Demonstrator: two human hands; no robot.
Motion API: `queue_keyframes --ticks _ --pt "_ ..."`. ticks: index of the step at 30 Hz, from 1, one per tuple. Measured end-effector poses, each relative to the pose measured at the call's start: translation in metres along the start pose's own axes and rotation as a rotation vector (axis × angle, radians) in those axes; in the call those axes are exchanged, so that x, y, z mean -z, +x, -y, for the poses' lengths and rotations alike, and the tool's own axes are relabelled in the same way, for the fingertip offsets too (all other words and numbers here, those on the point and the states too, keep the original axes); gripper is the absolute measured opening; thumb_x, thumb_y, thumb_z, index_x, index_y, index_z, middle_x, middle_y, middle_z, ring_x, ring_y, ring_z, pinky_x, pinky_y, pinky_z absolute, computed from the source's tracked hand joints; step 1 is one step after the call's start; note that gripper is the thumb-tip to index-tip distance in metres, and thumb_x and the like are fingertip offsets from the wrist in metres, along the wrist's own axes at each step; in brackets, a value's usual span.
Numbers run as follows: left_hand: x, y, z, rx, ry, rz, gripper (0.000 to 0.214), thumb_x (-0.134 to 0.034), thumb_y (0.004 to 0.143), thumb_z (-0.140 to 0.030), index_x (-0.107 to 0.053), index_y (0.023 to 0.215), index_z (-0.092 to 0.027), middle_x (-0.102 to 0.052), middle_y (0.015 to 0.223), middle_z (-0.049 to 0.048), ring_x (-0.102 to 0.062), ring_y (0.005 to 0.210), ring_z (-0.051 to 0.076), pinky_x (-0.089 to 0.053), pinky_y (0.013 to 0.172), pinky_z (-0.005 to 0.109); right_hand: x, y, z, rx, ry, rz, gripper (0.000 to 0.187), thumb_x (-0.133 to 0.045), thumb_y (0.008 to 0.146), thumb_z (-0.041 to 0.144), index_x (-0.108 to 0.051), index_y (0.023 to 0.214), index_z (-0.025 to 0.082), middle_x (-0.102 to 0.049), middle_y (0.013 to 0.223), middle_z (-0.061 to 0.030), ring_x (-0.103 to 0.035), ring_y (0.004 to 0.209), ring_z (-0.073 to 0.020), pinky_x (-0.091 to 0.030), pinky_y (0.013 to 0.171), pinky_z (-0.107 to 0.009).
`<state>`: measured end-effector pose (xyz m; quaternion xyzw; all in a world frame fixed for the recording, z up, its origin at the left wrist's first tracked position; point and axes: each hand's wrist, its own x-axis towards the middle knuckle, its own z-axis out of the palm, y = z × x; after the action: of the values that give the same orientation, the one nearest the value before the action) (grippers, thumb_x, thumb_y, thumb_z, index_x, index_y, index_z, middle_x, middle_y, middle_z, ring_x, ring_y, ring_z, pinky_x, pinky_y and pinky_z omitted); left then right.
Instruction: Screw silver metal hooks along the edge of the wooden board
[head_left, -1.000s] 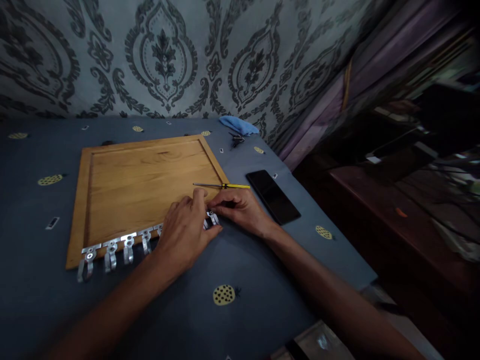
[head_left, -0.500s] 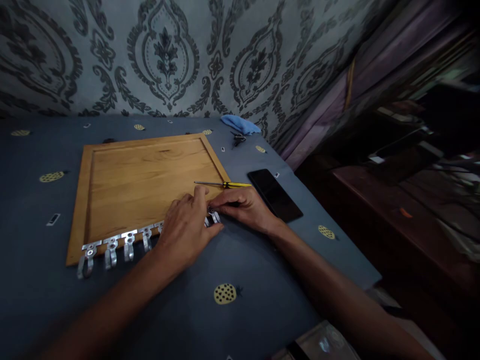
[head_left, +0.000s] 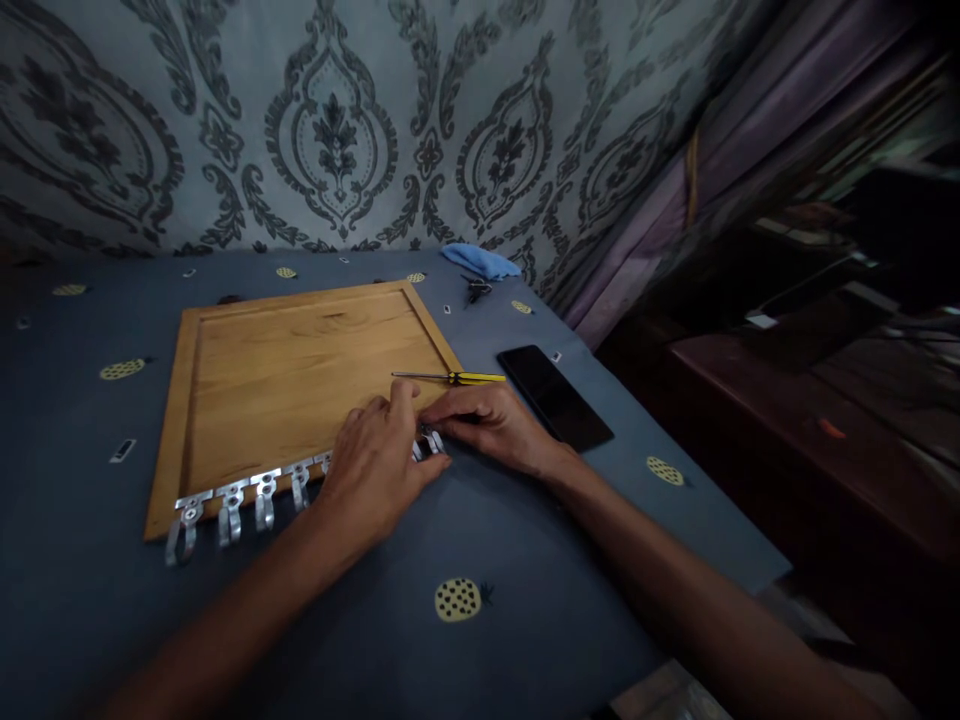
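A wooden board [head_left: 300,375] with a raised rim lies on a blue cloth-covered table [head_left: 465,530]. A metal rail of hooks [head_left: 240,497] runs along the board's near edge. My left hand [head_left: 375,465] rests curled on the right end of that rail, fingers pressing down. My right hand [head_left: 491,425] meets it from the right, fingertips pinched at the last hook [head_left: 433,441]. What the fingertips hold is too small to make out. A yellow-handled screwdriver [head_left: 450,377] lies across the board's right edge, just beyond both hands.
A black phone [head_left: 555,397] lies flat to the right of the board. A blue cloth [head_left: 480,261] and a small dark object [head_left: 474,288] sit by the patterned wall. The table's right edge drops off toward dark furniture [head_left: 795,390].
Both hands stay at the rail's right end with hardly any movement. The view has shifted slightly, so the board sits a little lower and to the right in the picture.
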<state>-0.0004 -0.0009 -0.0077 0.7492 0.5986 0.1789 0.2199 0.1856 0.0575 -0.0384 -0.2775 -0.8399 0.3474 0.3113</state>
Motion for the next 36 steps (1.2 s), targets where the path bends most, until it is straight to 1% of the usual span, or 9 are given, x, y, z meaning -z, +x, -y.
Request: queue_keyframes --ticks 5,12,16,20,26,30,33,36 --pt "0.0009 -0.0002 -0.0009 0.004 0.001 0.007 0.056 -0.077 0.081 -0.025 -0.041 0.125 -0.018 -0.070 0.114 0.0123 -0.066 0.111 0.033 -0.050 0.096 0.048 -0.0003 -0.0006 -0.0008 0.001 -0.025 -0.014 0.013 -0.066 0.094 0.021 -0.078 0.098 0.020 -0.080 0.094 -0.0060 -0.075 0.086 -0.0169 -0.057 0.079 -0.028" --pt "0.0009 -0.0010 -0.0001 0.000 0.000 0.009 0.055 -0.077 0.081 -0.025 -0.041 0.124 -0.018 -0.070 0.114 0.0126 -0.066 0.113 0.032 -0.050 0.097 0.047 0.0028 0.0004 0.0014 0.052 -0.065 0.026 0.014 -0.064 0.095 0.021 -0.077 0.099 0.017 -0.079 0.094 -0.0073 -0.075 0.087 -0.0164 -0.056 0.080 -0.027" --pt "-0.0008 -0.0006 0.0011 -0.010 0.003 -0.007 0.057 -0.077 0.082 -0.026 -0.041 0.125 -0.019 -0.070 0.112 0.0108 -0.066 0.111 0.032 -0.050 0.096 0.047 0.0017 -0.0006 -0.0005 0.042 -0.072 0.017 0.015 -0.063 0.095 0.017 -0.077 0.100 0.018 -0.079 0.094 -0.0061 -0.074 0.086 -0.0153 -0.056 0.079 -0.025" --pt "-0.0020 -0.0005 0.0017 -0.009 0.005 -0.007 0.057 -0.076 0.082 -0.027 -0.041 0.126 -0.018 -0.070 0.111 0.0107 -0.066 0.110 0.031 -0.050 0.095 0.046 0.0003 -0.0007 -0.0024 0.054 -0.068 0.007 0.013 -0.064 0.095 0.017 -0.076 0.098 0.018 -0.079 0.093 -0.0057 -0.074 0.085 -0.0153 -0.056 0.078 -0.025" --pt "-0.0009 -0.0009 0.0012 -0.008 -0.003 -0.003 0.056 -0.076 0.082 -0.027 -0.041 0.125 -0.018 -0.069 0.112 0.0103 -0.066 0.109 0.031 -0.050 0.095 0.046 0.0010 -0.0008 -0.0008 0.015 -0.063 0.009 0.013 -0.064 0.094 0.017 -0.076 0.097 0.017 -0.079 0.093 -0.0061 -0.074 0.085 -0.0160 -0.056 0.079 -0.025" --pt "-0.0006 -0.0011 0.0012 -0.013 0.001 -0.004 0.055 -0.075 0.083 -0.027 -0.041 0.125 -0.019 -0.070 0.112 0.0103 -0.066 0.109 0.032 -0.050 0.094 0.047 0.0008 -0.0010 -0.0016 -0.033 -0.080 0.007 0.015 -0.064 0.094 0.020 -0.076 0.103 0.018 -0.079 0.095 -0.0060 -0.074 0.084 -0.0157 -0.056 0.076 -0.025" --pt "-0.0002 -0.0012 0.0011 -0.012 0.004 -0.004 0.054 -0.075 0.083 -0.028 -0.042 0.125 -0.019 -0.070 0.111 0.0100 -0.066 0.109 0.032 -0.050 0.094 0.047 0.0006 -0.0010 -0.0023 0.023 -0.093 0.008 0.016 -0.064 0.095 0.022 -0.076 0.104 0.017 -0.079 0.098 -0.0071 -0.074 0.088 -0.0163 -0.056 0.079 -0.026" --pt "0.0002 -0.0010 0.0009 -0.005 0.001 -0.002 0.056 -0.076 0.083 -0.027 -0.041 0.126 -0.019 -0.069 0.113 0.0111 -0.066 0.109 0.032 -0.050 0.095 0.047 0.0008 -0.0012 -0.0022 0.069 -0.117 0.007 0.015 -0.062 0.096 0.020 -0.076 0.100 0.017 -0.079 0.093 -0.0069 -0.074 0.086 -0.0159 -0.055 0.079 -0.026"
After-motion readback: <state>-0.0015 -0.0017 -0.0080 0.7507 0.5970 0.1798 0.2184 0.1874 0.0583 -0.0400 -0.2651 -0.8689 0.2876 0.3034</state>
